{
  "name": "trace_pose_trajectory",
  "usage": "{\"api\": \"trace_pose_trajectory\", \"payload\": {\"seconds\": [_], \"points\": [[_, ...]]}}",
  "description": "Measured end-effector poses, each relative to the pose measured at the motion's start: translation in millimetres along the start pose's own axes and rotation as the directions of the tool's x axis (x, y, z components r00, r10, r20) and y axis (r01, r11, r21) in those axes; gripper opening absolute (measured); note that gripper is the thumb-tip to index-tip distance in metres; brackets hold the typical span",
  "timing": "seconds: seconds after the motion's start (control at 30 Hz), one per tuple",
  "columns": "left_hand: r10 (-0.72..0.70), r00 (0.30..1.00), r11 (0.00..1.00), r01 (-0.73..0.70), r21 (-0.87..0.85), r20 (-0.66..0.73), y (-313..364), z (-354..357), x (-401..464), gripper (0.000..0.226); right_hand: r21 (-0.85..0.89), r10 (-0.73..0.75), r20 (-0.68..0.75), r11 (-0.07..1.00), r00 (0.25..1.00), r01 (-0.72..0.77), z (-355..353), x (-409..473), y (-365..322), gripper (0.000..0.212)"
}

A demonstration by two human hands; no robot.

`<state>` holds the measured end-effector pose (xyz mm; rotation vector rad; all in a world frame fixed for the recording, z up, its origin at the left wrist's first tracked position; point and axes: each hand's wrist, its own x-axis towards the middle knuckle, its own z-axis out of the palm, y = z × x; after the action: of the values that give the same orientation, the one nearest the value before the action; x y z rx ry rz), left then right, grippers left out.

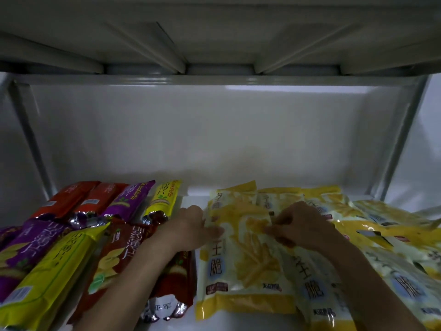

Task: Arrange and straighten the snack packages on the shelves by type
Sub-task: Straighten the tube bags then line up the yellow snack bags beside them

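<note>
Left hand [194, 226] flat on yellow fries bag [241, 256], grip released; right hand [301, 226] pinching it

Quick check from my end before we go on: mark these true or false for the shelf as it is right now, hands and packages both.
1. Both hands are on the same yellow-and-white fries bag. True: the left hand touches its left edge and the right hand pinches its upper right part.
2. The tube-shaped packs lie to the right of the fries bags. False: the purple pack, the red pack and the other tubes lie to the left.
3. The shelf's back wall is bare white. True.
4. The right hand holds a purple pack. False: its fingers are on the fries bag.
</note>
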<state>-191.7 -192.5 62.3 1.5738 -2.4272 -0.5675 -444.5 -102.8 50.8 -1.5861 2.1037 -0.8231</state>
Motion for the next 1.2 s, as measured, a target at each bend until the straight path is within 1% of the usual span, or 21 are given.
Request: {"api": "trace_pose_trajectory", "payload": {"seconds": [0.07,0.1,0.17,0.23,0.3,0.37,0.4,0.47,0.57,0.6,0.63,0.67,0.77,0.8,0.87,0.93,1.0,1.1,1.13,1.17,1.2], "points": [[-0.019,0.996,0.999,0.023,0.046,-0.093,1.1,-1.1,7.8,0.061,-0.012,0.028,0.048,1.0,0.998,-0.027,-4.8,1.1,-2.8,0.037],[-0.016,0.989,0.999,0.023,0.044,-0.145,1.0,-2.2,12.7,0.06,-0.031,0.03,0.038,0.999,0.999,-0.028,-7.0,2.0,-5.9,0.037],[0.006,0.974,1.0,-0.004,0.01,-0.228,0.8,-5.0,22.9,0.058,-0.046,-0.007,-0.04,0.999,0.999,0.006,-10.8,8.0,-12.5,0.043],[0.04,0.965,0.999,-0.048,-0.023,-0.259,1.5,-8.3,34.2,0.057,-0.014,-0.06,-0.137,0.998,0.989,0.058,-12.3,18.9,-18.4,0.046],[0.069,0.964,0.996,-0.082,-0.04,-0.255,3.3,-11.8,47.4,0.049,-0.014,-0.085,-0.187,0.996,0.979,0.084,-11.3,32.0,-27.3,0.047],[0.083,0.969,0.995,-0.094,-0.036,-0.231,5.6,-13.4,62.3,0.042,-0.06,-0.077,-0.18,0.996,0.981,0.068,-5.2,50.0,-35.5,0.053],[0.081,0.973,0.996,-0.089,-0.029,-0.216,6.7,-12.4,70.0,0.044,-0.064,-0.05,-0.17,0.997,0.984,0.039,0.0,61.2,-39.0,0.056],[0.064,0.983,0.998,-0.066,-0.007,-0.172,7.8,-6.5,84.9,0.054,-0.081,-0.005,-0.139,0.997,0.99,-0.007,14.7,81.9,-43.7,0.055],[0.034,0.992,0.999,-0.031,0.029,-0.119,4.7,8.6,104.1,0.059,-0.156,0.032,-0.087,0.987,0.996,-0.045,35.6,99.5,-43.6,0.043],[0.017,0.995,0.999,-0.014,0.032,-0.101,2.4,14.2,108.8,0.062,-0.174,0.057,-0.06,0.982,0.997,-0.066,41.1,102.3,-41.4,0.05],[-0.001,0.997,1.0,0.003,0.029,-0.077,0.6,19.4,110.3,0.065,-0.186,0.076,-0.046,0.979,0.996,-0.083,46.1,103.3,-39.3,0.063],[-0.015,0.999,1.0,0.016,0.018,-0.052,-1.0,23.7,110.6,0.066,-0.167,0.089,-0.037,0.981,0.995,-0.094,51.2,105.1,-35.9,0.072],[-0.03,0.999,0.996,0.028,-0.086,-0.019,-5.6,32.1,112.7,0.066,-0.169,0.128,-0.02,0.977,0.992,-0.129,62.0,110.8,-28.9,0.076],[-0.029,0.999,0.992,0.026,-0.123,-0.022,-6.8,33.3,114.5,0.065,-0.178,0.143,-0.016,0.973,0.99,-0.143,64.1,113.6,-26.6,0.074],[-0.011,1.0,0.985,0.006,-0.174,-0.025,-7.4,32.1,114.5,0.058,-0.177,0.151,-0.024,0.972,0.988,-0.153,64.3,115.7,-25.3,0.06],[-0.003,0.999,0.979,-0.006,-0.202,-0.044,-8.4,28.4,113.9,0.048,-0.131,0.157,-0.045,0.978,0.987,-0.161,62.0,118.5,-25.3,0.05],[0.004,0.996,0.977,-0.024,-0.213,-0.094,-8.5,23.6,113.5,0.054,-0.066,0.161,-0.052,0.984,0.986,-0.164,56.8,120.2,-27.9,0.044],[0.032,0.983,0.967,-0.076,-0.242,-0.18,-6.5,18.1,113.3,0.057,0.011,0.15,-0.06,0.989,0.987,-0.149,47.5,117.1,-34.5,0.042],[0.035,0.979,0.958,-0.09,-0.272,-0.2,-5.2,16.8,112.9,0.053,0.024,0.144,-0.081,0.99,0.986,-0.142,45.3,117.5,-33.2,0.04],[0.029,0.974,0.947,-0.099,-0.307,-0.223,-4.1,15.4,112.2,0.045,0.044,0.138,-0.103,0.99,0.985,-0.134,42.3,115.5,-33.4,0.039],[0.025,0.968,0.935,-0.112,-0.338,-0.25,-3.3,13.8,111.5,0.033,0.088,0.139,-0.127,0.988,0.982,-0.128,39.3,114.7,-33.4,0.051]]}}
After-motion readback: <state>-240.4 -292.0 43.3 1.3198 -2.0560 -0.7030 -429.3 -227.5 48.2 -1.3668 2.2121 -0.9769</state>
